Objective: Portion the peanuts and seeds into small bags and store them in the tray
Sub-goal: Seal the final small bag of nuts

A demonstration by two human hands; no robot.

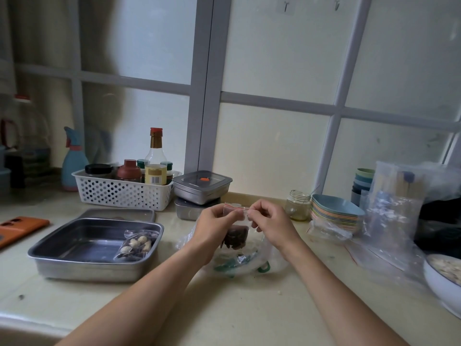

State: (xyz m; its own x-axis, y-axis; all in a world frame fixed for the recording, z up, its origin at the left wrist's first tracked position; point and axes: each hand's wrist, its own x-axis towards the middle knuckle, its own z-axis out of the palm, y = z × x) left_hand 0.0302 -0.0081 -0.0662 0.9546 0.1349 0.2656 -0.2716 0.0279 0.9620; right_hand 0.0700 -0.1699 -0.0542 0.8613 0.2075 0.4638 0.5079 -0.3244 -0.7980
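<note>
**You:** Where do I stand with this one?

**Guide:** Nearest you, at the right edge, sits the white bowl [439, 279] of pale nuts. To your left is the steel tray [94, 268], with one filled bag [136, 244] of peanuts leaning in its right corner. Between them a loose plastic bag [272, 258] lies crumpled on the counter. Just above it you hold the small bag [235, 237] off the counter, its dark seeds sunk to the bottom.

**You:** And my grip?

**Guide:** Your left hand [214, 221] pinches the bag's top edge at the left end, fingers curled round the red zip strip [237, 208]. Your right hand [269, 218] pinches the same strip at the other end, thumb and forefinger closed on it. Neither hand has anything else in it.

**You:** So how do I close it well?

**Guide:** I judge you're sealing. Hold the bag upright so no seed sits in the strip, and press out the spare air. Anchor with your left hand and run your right pinch along the strip end to end. I cannot tell whether the strip is already part-closed. Then the bag goes left, into the tray beside the first. Don't push forward, because the glass jar [298, 204] and the steel boxes [202, 187] stand just behind your hands.
</note>
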